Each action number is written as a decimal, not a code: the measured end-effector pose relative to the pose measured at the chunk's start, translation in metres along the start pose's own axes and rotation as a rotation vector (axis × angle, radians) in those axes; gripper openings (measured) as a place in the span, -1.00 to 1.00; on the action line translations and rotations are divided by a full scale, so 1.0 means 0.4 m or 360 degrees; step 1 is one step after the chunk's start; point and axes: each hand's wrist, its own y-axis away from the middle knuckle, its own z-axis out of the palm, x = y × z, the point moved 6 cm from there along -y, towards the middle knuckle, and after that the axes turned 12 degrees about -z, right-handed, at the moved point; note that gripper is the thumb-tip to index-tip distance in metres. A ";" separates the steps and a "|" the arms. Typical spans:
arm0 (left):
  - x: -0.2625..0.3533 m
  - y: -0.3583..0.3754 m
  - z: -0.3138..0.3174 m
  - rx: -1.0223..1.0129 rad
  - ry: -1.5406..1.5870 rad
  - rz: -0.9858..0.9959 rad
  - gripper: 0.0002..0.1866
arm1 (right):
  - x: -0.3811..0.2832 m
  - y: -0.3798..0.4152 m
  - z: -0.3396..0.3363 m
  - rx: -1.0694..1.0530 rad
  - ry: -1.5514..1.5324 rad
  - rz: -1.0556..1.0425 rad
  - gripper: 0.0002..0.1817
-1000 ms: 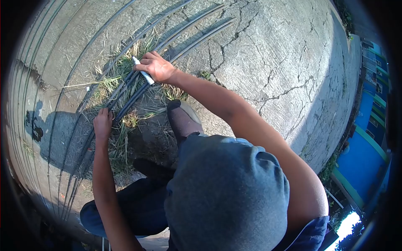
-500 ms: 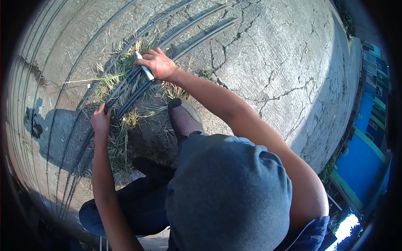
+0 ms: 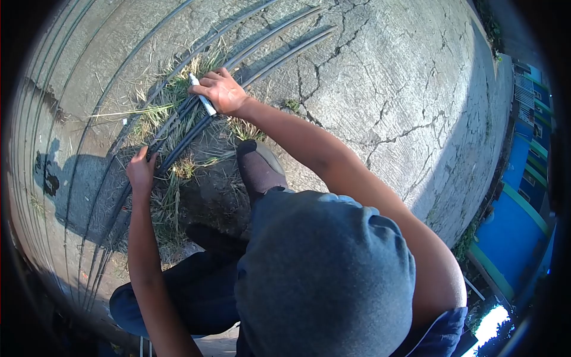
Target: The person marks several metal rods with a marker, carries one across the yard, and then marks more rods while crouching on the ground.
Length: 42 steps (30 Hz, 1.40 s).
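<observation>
1. Cables [image 3: 178, 128], a bundle of black lines, run from the lower left of the frame up to the upper right, crossing a tuft of dry grass [image 3: 172, 95] on cracked concrete [image 3: 380, 77]. That diagonal is their long axis, bowed by the wide lens.

2. Right hand [image 3: 221, 90], upper centre-left, is clenched around a white marker [image 3: 202, 102] pressed against the bundle. The marker's long axis slants from upper left to lower right, so it lies across the cables, not along them. One end pokes out past the knuckles toward the upper left; which end is the tip, I cannot tell.

3. Left hand [image 3: 141, 171] sits lower left, fingers curled onto the bundle, pinning it down. How much of it they enclose is not visible from above.

4. What's changed? Very little! Against a second ago the right hand has edged slightly up and left with the marker, and the left hand has drifted a touch to the left along the cables. Both grips look the same.

5. My read: small creeping moves like these suggest work going on at one spot on the bundle, with the left hand steadying.

6. Brown shoe [image 3: 257, 166] stands just below the grass, near the cables.
</observation>
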 end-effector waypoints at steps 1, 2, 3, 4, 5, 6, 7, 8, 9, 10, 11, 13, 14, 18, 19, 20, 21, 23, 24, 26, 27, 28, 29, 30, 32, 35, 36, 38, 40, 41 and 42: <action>0.001 -0.001 0.001 0.0005 0.0012 0.0006 -0.61 | 0.001 0.001 0.001 0.0020 0.0005 0.0003 -0.58; 0.003 -0.001 0.002 0.0009 0.0023 0.0012 -0.61 | 0.002 0.004 0.002 0.0039 0.0008 0.0008 -0.58; 0.005 -0.001 -0.001 0.0007 0.0023 0.0013 -0.61 | 0.002 0.006 0.003 0.0038 0.0008 0.0010 -0.58; 0.009 -0.002 -0.003 -0.0005 0.0020 0.0027 -0.62 | 0.002 0.007 0.002 0.0050 0.0019 0.0005 -0.59; 0.011 -0.003 -0.006 -0.0017 0.0015 0.0040 -0.63 | 0.001 0.007 0.003 0.0062 0.0029 -0.0001 -0.59; 0.011 -0.003 -0.008 -0.0018 0.0013 0.0040 -0.63 | 0.001 0.007 0.005 0.0063 0.0027 -0.0001 -0.59; 0.012 -0.002 -0.009 -0.0020 0.0022 0.0043 -0.64 | 0.002 0.007 0.007 0.0069 0.0020 -0.0001 -0.59; 0.014 -0.002 -0.009 -0.0023 0.0032 0.0046 -0.65 | 0.004 0.009 0.008 0.0073 0.0014 0.0000 -0.60; 0.016 -0.002 -0.008 -0.0025 0.0035 0.0046 -0.65 | 0.005 0.011 0.007 0.0070 0.0014 0.0001 -0.60; 0.014 -0.002 -0.007 -0.0032 0.0030 0.0037 -0.66 | 0.005 0.011 0.006 0.0089 0.0026 0.0002 -0.60; 0.013 -0.002 -0.007 -0.0039 0.0024 0.0029 -0.67 | 0.005 0.011 0.005 0.0109 0.0037 0.0003 -0.59; 0.015 0.000 -0.010 -0.0014 0.0027 0.0042 -0.67 | 0.006 0.011 0.007 0.0136 0.0046 -0.0008 -0.59; 0.017 0.001 -0.012 0.0012 0.0028 0.0056 -0.67 | 0.006 0.011 0.007 0.0165 0.0056 -0.0017 -0.59; 0.015 0.000 -0.007 0.0000 0.0009 0.0028 -0.68 | 0.006 0.011 0.006 0.0163 0.0038 0.0020 -0.59; 0.017 0.001 -0.008 -0.0001 0.0015 0.0026 -0.70 | 0.008 0.011 0.006 0.0121 0.0014 0.0053 -0.59; 0.018 0.002 -0.011 0.0001 0.0021 0.0022 -0.71 | 0.010 0.009 0.007 0.0079 -0.0008 0.0082 -0.59; 0.021 0.004 -0.013 0.0009 0.0018 0.0012 -0.71 | 0.009 0.007 0.006 0.0088 0.0015 0.0082 -0.60; 0.024 0.008 -0.017 0.0034 0.0011 -0.0036 -0.68 | 0.007 0.004 -0.001 0.0150 0.0010 0.0042 -0.60; 0.017 0.005 -0.007 0.0043 0.0015 -0.0044 -0.68 | 0.006 0.003 -0.006 0.0171 0.0000 0.0031 -0.59; -0.005 0.002 0.018 -0.0011 -0.0021 -0.0128 -0.61 | 0.003 0.002 -0.018 0.0203 -0.0045 0.0019 -0.58; -0.005 0.005 0.010 0.0001 -0.0017 -0.0137 -0.61 | 0.003 0.000 -0.028 0.0235 -0.0092 0.0019 -0.57; -0.006 0.011 0.007 -0.0025 -0.0015 -0.0155 -0.58 | 0.009 -0.001 -0.031 0.0196 -0.0180 0.0055 -0.55; -0.009 0.017 0.004 -0.0052 -0.0013 -0.0174 -0.55 | 0.009 -0.004 -0.040 0.0220 -0.0214 0.0036 -0.55; -0.013 0.023 -0.003 -0.0044 -0.0008 -0.0187 -0.55 | 0.017 -0.001 -0.044 0.0239 -0.0249 0.0018 -0.56; -0.037 0.035 -0.002 -0.0154 -0.0081 -0.0322 -0.57 | 0.048 0.006 -0.069 0.0187 -0.0271 0.0042 -0.53; -0.087 0.058 0.007 -0.0090 -0.0052 -0.0298 -0.58 | 0.128 0.042 -0.146 0.0224 0.0193 0.0150 -0.55; -0.095 0.063 0.005 -0.0085 -0.0050 -0.0302 -0.58 | 0.155 0.054 -0.178 0.0237 0.0324 0.0172 -0.55; -0.113 0.070 0.001 -0.0099 -0.0016 -0.0349 -0.62 | 0.217 0.075 -0.205 0.0109 0.0281 0.0174 -0.53; -0.100 0.064 -0.002 -0.0115 -0.0032 -0.0363 -0.64 | 0.242 0.077 -0.222 0.0015 0.0235 0.0194 -0.47; -0.102 0.071 -0.003 -0.0143 -0.0055 -0.0388 -0.67 | 0.291 0.075 -0.191 -0.0102 0.0214 0.0273 -0.50; -0.107 0.072 0.008 -0.0104 -0.0036 -0.0371 -0.72 | 0.282 0.070 -0.204 -0.0103 0.0219 0.0275 -0.52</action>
